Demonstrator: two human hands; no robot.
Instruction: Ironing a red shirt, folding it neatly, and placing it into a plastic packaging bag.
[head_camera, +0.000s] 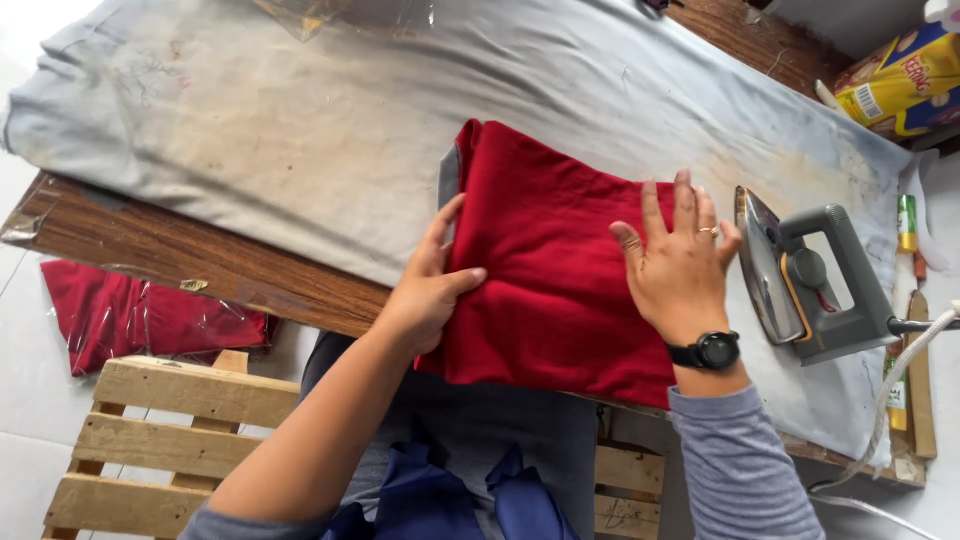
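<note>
A folded red garment (545, 250) lies on the grey padded cloth (300, 130) that covers a wooden table. My left hand (432, 285) pinches the garment's left edge, thumb on top and fingers along the side. Flat on the garment's right part rests my right hand (678, 262), fingers spread, a ring on one finger and a black watch on the wrist. A grey edge of fabric (448, 180) shows at the garment's upper left corner.
A grey iron (805, 280) stands on its heel just right of my right hand, its cord trailing off right. A bagged red garment (140, 315) lies on the floor at left by a wooden pallet (170, 430). A yellow package (900, 80) sits at top right.
</note>
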